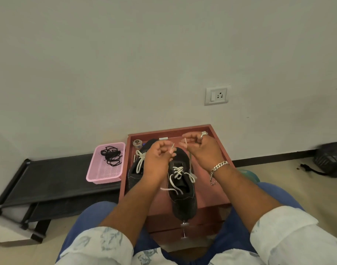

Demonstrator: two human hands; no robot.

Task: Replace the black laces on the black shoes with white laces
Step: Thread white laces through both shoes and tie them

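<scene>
Inspector: Head view, the only one. Both hands are raised over the near shoe [183,180], which lies on the red tray [219,180] with its toe away from the person. The left hand [158,159] has its fingers curled and pinches one end of the white lace [178,174]; the right hand [202,148] pinches the other end between thumb and finger, the tip standing up out of the grip.

Clerk: And the lace itself?

Inspector: Flat, off-white, crossed through the lower eyelets of that shoe, slack loops trailing toward the heel. The second shoe [139,165], just beside it to the left and partly behind the left wrist, already carries white lacing.

Clerk: How will it handle?

Inspector: In my judgement, light and limp along its length, stiff only at the tips. Hold it close behind the tip to steer it through an eyelet; held further back it would flop. The shoe looks soft in the upper and may shift when the lace is pulled, so it wants steadying.

Clerk: The old laces?

Inspector: A black tangle [111,155] in the pink basket [104,176], left of the tray, on a black rack [49,180].
</scene>
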